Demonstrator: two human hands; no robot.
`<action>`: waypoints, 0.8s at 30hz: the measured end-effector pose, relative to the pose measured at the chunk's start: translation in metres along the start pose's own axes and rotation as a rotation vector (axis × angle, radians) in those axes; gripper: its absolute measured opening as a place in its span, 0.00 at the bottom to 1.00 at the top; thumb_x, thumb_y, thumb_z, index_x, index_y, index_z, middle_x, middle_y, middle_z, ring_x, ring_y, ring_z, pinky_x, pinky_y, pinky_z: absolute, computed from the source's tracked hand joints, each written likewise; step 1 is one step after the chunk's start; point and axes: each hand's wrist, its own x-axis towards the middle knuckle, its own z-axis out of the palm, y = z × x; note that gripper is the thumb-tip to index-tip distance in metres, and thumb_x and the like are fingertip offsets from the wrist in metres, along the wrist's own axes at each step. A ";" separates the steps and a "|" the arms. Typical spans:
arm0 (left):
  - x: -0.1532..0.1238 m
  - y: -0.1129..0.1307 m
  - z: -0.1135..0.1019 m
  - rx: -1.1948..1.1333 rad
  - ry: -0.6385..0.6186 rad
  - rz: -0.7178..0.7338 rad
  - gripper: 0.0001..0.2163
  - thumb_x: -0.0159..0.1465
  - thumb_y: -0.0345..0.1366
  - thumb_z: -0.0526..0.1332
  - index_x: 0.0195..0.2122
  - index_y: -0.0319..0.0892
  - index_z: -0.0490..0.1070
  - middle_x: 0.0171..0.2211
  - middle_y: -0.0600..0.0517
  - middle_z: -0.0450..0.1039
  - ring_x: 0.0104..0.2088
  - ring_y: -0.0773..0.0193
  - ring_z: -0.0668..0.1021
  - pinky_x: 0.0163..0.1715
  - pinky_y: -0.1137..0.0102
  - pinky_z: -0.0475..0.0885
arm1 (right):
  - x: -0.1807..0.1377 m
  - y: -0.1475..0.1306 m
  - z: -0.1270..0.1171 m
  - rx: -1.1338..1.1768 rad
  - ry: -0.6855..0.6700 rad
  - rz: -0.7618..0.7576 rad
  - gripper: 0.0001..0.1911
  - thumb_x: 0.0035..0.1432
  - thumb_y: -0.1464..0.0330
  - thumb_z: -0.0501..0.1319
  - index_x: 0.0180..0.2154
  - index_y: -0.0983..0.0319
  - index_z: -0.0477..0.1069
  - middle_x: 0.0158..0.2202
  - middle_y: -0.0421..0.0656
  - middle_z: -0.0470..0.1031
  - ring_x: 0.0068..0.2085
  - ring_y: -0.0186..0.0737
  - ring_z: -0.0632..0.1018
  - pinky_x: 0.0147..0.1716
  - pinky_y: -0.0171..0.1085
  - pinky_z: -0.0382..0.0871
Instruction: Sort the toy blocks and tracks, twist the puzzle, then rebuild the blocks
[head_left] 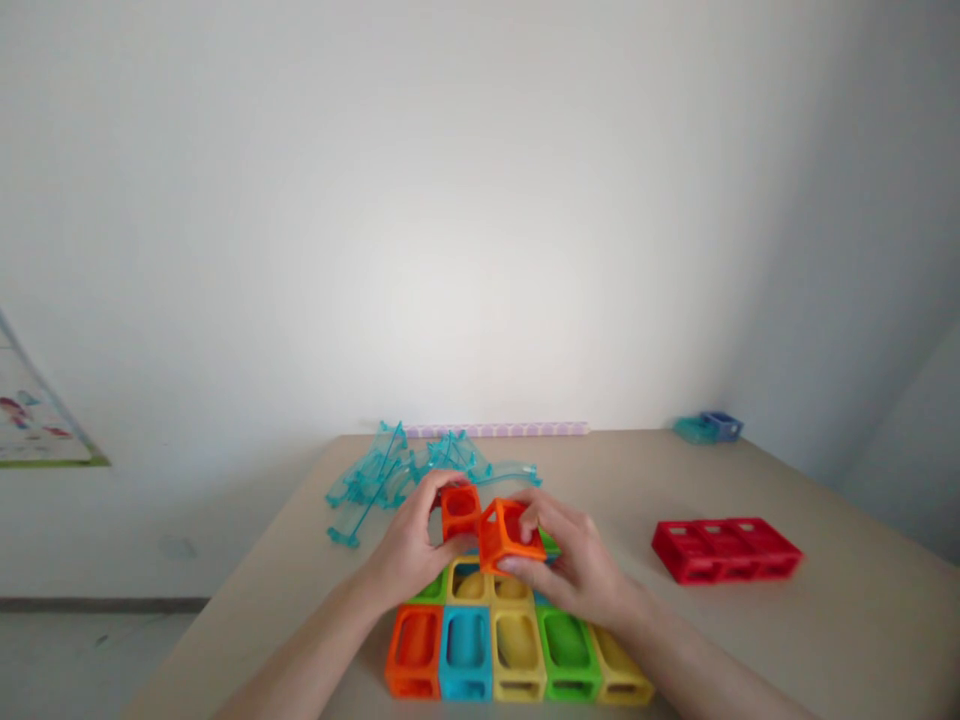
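Observation:
My left hand [411, 548] grips an upright orange hollow block [460, 510], fingers curled round it. My right hand [576, 566] holds a second, tilted orange hollow block [507, 535], thumb under its front edge. The two blocks touch each other above a flat group of hollow blocks [514, 650] in orange, blue, yellow and green that lies on the beige table [787, 640] near its front edge.
A pile of clear blue curved track pieces [397, 475] lies behind my hands. A red row of joined blocks [724, 548] sits to the right. A lilac strip [495, 430] runs along the wall, with teal and blue blocks [709, 428] at the far right corner.

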 end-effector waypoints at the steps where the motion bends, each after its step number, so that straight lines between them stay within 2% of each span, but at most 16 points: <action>1: 0.000 0.000 0.000 0.008 -0.018 -0.029 0.28 0.56 0.38 0.66 0.56 0.47 0.56 0.51 0.44 0.66 0.52 0.55 0.72 0.53 0.59 0.67 | 0.000 0.000 0.000 0.000 0.005 -0.004 0.12 0.57 0.65 0.63 0.33 0.58 0.58 0.40 0.44 0.70 0.38 0.37 0.72 0.37 0.33 0.66; 3: -0.001 0.001 -0.001 0.021 -0.058 -0.077 0.32 0.55 0.38 0.67 0.59 0.48 0.54 0.51 0.44 0.67 0.50 0.55 0.73 0.53 0.58 0.67 | 0.000 0.001 0.001 -0.001 0.042 -0.013 0.11 0.58 0.65 0.62 0.33 0.58 0.59 0.41 0.45 0.71 0.39 0.38 0.73 0.38 0.34 0.67; 6: -0.001 0.001 -0.002 0.053 -0.099 -0.135 0.34 0.55 0.37 0.67 0.60 0.48 0.52 0.49 0.45 0.69 0.49 0.55 0.74 0.53 0.57 0.66 | 0.000 0.002 0.001 -0.017 0.168 -0.019 0.10 0.58 0.67 0.62 0.33 0.58 0.59 0.39 0.45 0.71 0.39 0.39 0.73 0.37 0.34 0.67; 9: -0.001 0.003 -0.003 0.107 -0.135 -0.182 0.33 0.53 0.38 0.68 0.59 0.48 0.55 0.49 0.46 0.70 0.49 0.54 0.74 0.52 0.55 0.67 | 0.000 0.002 -0.001 -0.032 0.230 -0.037 0.07 0.59 0.68 0.61 0.33 0.59 0.61 0.40 0.45 0.70 0.39 0.39 0.73 0.37 0.35 0.68; 11: 0.000 0.006 -0.004 0.151 -0.146 -0.182 0.29 0.52 0.39 0.68 0.54 0.47 0.61 0.48 0.48 0.71 0.48 0.54 0.74 0.51 0.57 0.68 | 0.001 0.002 -0.002 -0.061 0.211 -0.074 0.04 0.61 0.66 0.59 0.35 0.60 0.65 0.43 0.48 0.69 0.42 0.41 0.73 0.40 0.37 0.68; 15: 0.002 0.010 -0.004 0.228 -0.102 -0.074 0.20 0.54 0.38 0.67 0.48 0.46 0.65 0.46 0.49 0.72 0.48 0.56 0.74 0.50 0.60 0.68 | 0.002 0.004 -0.004 -0.116 0.176 -0.132 0.11 0.62 0.60 0.56 0.39 0.60 0.72 0.48 0.50 0.67 0.47 0.46 0.71 0.46 0.44 0.67; 17: 0.000 0.010 -0.004 0.248 -0.098 -0.003 0.21 0.55 0.38 0.66 0.50 0.47 0.64 0.48 0.48 0.70 0.50 0.56 0.73 0.51 0.60 0.68 | 0.002 0.005 -0.003 -0.118 0.135 -0.133 0.13 0.61 0.58 0.56 0.39 0.59 0.74 0.49 0.50 0.67 0.47 0.46 0.71 0.46 0.45 0.67; 20: -0.002 0.009 -0.004 0.239 -0.086 0.064 0.27 0.56 0.35 0.65 0.56 0.47 0.58 0.51 0.45 0.68 0.51 0.55 0.72 0.51 0.59 0.68 | 0.003 0.005 -0.001 -0.125 -0.005 -0.098 0.13 0.60 0.58 0.58 0.39 0.59 0.74 0.51 0.50 0.67 0.49 0.46 0.71 0.48 0.44 0.67; 24: -0.004 0.008 -0.006 0.215 -0.041 0.144 0.29 0.54 0.32 0.66 0.56 0.46 0.58 0.48 0.45 0.68 0.50 0.55 0.72 0.50 0.59 0.69 | 0.005 0.002 0.001 -0.125 -0.122 -0.032 0.11 0.62 0.62 0.57 0.41 0.61 0.72 0.51 0.52 0.67 0.52 0.46 0.70 0.51 0.43 0.66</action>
